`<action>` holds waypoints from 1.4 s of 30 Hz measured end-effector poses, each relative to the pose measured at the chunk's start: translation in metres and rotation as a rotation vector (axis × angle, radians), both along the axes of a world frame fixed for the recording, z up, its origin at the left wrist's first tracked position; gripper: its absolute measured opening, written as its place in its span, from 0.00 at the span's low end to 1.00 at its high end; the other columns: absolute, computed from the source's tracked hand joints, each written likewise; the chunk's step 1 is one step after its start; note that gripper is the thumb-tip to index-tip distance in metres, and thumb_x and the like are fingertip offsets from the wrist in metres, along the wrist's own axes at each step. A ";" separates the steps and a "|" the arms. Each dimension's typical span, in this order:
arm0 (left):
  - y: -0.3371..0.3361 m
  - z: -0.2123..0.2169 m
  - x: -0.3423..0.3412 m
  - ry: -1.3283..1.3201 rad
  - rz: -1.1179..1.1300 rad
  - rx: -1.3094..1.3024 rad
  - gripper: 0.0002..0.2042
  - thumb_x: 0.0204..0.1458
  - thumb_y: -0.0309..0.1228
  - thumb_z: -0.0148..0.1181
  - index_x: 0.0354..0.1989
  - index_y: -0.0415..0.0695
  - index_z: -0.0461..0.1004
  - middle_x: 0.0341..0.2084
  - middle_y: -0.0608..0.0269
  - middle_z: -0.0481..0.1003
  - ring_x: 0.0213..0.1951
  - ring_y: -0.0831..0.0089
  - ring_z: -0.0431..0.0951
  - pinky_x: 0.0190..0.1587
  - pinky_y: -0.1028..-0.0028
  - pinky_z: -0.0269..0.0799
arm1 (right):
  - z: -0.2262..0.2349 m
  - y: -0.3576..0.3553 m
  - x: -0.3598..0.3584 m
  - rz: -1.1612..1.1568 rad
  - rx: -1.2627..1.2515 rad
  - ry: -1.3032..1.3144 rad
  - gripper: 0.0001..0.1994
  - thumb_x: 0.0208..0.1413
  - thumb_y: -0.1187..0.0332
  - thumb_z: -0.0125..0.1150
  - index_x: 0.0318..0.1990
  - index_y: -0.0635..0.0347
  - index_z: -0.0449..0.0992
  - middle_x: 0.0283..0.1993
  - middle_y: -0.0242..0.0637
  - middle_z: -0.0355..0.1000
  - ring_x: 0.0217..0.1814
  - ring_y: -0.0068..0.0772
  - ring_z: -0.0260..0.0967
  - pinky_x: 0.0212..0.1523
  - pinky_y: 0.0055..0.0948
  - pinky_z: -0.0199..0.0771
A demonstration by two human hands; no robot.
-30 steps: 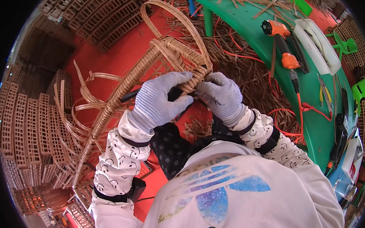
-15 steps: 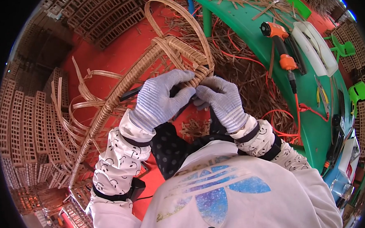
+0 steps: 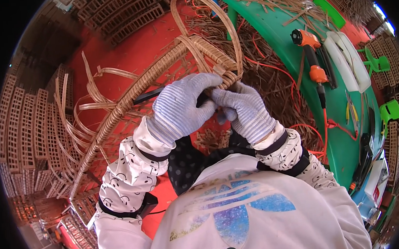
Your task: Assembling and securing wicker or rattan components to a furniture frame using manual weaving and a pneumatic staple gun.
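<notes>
A frame wrapped in tan wicker strip (image 3: 121,108) runs from the lower left up to a corner and back down toward my hands. A long loop of the strip (image 3: 234,32) arches above that corner. My left hand (image 3: 182,105), in a striped grey-white glove, curls its fingers and thumb around the frame's near wrapped end (image 3: 228,79). Against the same end, my right hand (image 3: 246,110), gloved alike, has its fingers bent and pinched together. The strip's tail between the fingertips is mostly hidden. Several loose strips (image 3: 90,106) stick out on the frame's left side.
To the right is a green table (image 3: 345,148) with an orange and black air tool (image 3: 312,57), its red hose, a white tray (image 3: 347,62) and pliers (image 3: 353,112). Strip scraps (image 3: 275,116) litter the red floor. Stacked woven panels (image 3: 28,124) stand at left.
The frame and loop appear slightly farther right and higher. My right hand's fingers have closed in tighter against the wrapped end, and my left hand stays around it.
</notes>
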State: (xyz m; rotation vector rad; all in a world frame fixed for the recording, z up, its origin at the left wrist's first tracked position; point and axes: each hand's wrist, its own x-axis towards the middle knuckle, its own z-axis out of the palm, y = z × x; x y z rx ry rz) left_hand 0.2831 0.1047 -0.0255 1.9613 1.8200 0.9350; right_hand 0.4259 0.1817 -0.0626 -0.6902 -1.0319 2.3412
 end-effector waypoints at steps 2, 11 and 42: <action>-0.002 -0.001 -0.002 -0.035 0.026 -0.014 0.17 0.42 0.24 0.59 0.43 0.38 0.68 0.31 0.57 0.73 0.34 0.71 0.75 0.40 0.75 0.70 | -0.001 -0.001 -0.002 0.003 -0.002 -0.062 0.10 0.50 0.72 0.57 0.39 0.65 0.68 0.24 0.31 0.68 0.15 0.18 0.60 0.18 0.19 0.68; 0.003 -0.011 -0.020 -0.743 0.264 -0.362 0.11 0.49 0.33 0.57 0.34 0.35 0.72 0.25 0.67 0.74 0.27 0.82 0.70 0.32 0.79 0.68 | -0.007 -0.001 -0.004 -0.003 0.011 -0.042 0.08 0.49 0.73 0.59 0.36 0.63 0.69 0.23 0.29 0.67 0.12 0.15 0.57 0.16 0.18 0.68; 0.002 -0.012 -0.024 -0.934 0.226 -0.574 0.12 0.54 0.34 0.50 0.39 0.37 0.71 0.26 0.63 0.73 0.28 0.80 0.73 0.32 0.79 0.70 | 0.022 0.019 -0.002 -0.032 1.185 -0.297 0.16 0.46 0.74 0.59 0.44 0.66 0.69 0.32 0.43 0.73 0.18 0.24 0.69 0.20 0.23 0.69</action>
